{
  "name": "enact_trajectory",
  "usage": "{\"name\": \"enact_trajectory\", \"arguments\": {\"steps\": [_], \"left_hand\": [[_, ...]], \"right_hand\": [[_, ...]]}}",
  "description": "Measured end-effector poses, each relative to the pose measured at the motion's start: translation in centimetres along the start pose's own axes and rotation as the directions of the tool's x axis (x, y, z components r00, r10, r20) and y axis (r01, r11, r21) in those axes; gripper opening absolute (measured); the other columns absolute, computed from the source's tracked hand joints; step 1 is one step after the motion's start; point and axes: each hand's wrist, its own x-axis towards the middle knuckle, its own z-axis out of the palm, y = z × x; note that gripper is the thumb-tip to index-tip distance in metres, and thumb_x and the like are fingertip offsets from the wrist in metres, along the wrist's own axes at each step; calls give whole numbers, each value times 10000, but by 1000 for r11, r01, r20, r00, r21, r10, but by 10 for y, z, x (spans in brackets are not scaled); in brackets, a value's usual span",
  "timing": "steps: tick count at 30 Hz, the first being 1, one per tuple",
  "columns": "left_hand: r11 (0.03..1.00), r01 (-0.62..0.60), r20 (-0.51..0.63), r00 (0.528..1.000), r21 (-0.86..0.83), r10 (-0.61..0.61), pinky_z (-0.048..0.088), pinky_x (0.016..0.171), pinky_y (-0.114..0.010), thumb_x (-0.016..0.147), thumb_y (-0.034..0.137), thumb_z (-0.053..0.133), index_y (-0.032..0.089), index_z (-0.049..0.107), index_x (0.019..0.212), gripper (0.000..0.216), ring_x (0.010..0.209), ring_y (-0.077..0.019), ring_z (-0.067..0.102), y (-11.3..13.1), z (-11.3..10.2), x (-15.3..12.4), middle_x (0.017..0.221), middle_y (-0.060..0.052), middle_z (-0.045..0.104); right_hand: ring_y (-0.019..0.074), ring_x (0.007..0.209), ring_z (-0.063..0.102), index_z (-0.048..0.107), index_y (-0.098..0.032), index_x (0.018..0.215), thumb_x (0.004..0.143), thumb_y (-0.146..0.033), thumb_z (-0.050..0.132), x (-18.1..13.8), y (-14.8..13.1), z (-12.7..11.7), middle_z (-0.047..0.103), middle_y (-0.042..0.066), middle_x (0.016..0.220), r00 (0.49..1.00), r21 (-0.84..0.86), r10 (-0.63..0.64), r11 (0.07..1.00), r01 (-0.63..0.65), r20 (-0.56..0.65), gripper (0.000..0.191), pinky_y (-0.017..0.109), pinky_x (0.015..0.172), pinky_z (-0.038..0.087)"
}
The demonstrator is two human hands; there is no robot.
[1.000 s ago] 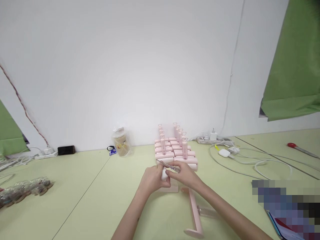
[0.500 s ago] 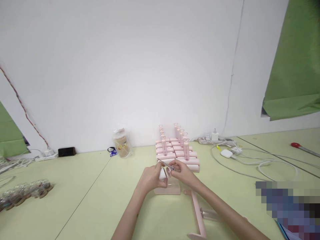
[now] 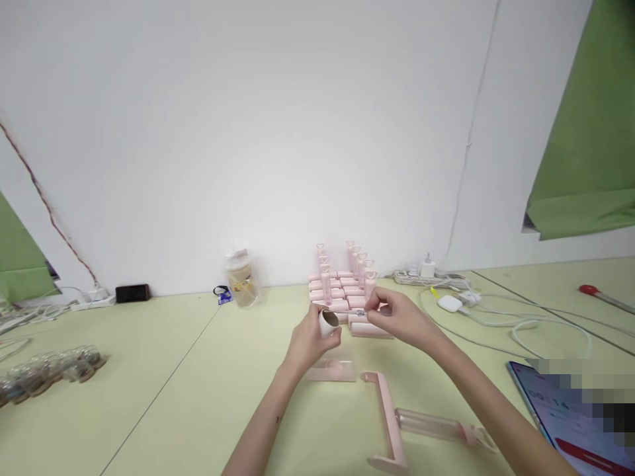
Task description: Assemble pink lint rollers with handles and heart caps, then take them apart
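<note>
My left hand (image 3: 310, 338) is closed round a white paper roll (image 3: 325, 325), whose open end with a brown cardboard core faces right and toward me. In the fingertips of my right hand (image 3: 399, 317) is a thin greyish stick (image 3: 354, 312); its left end lies by the roll's rim, and I cannot tell whether it touches. Below my hands a clear pinkish cover (image 3: 331, 370) rests on the table. Nearer to me lies a pink roller frame (image 3: 389, 420) with a see-through handle (image 3: 429, 424), partly under my right forearm.
Behind my hands stand rows of pink rollers (image 3: 347, 284) with upright handles. A bagged cup (image 3: 241, 281) is by the wall. Cables (image 3: 540, 322) and a tablet-like screen (image 3: 540, 396) lie right; small glass domes (image 3: 54, 370) and a black phone (image 3: 131, 293) lie left.
My right hand has moved right, away from the roll, with the thin stick. The roll in my left hand has turned and risen slightly, so its open end shows. The screen at right is more visible.
</note>
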Motion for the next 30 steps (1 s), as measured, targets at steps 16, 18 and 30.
{"name": "enact_trajectory", "arguments": {"steps": [16,18,30], "left_hand": [[948,-72,94,990,-309,106,430,833,-319,811,225,454,211,218,1106,378,968,-157,538,-6,25,-3,1075,-58,445],[959,-93,151,979,-266,136,421,838,-320,793,246,503,211,300,1078,352,958,-171,526,-8,16,-2,1046,-45,475],[993,-107,542,838,48,64,414,831,-385,671,499,623,268,570,1104,494,947,-272,543,-33,-1,-10,1014,-59,558]], "right_hand": [[162,640,504,620,-206,664,713,-399,625,4,1,46,554,11,700,968,70,-154,983,171,-199,199,277,576,411],[174,728,529,584,-207,722,770,-444,551,2,-5,31,553,27,776,941,103,-165,974,203,-295,243,284,632,429],[204,703,561,620,-228,768,642,-436,664,-49,23,-29,629,10,783,884,-437,211,899,-9,416,248,261,576,368]]}}
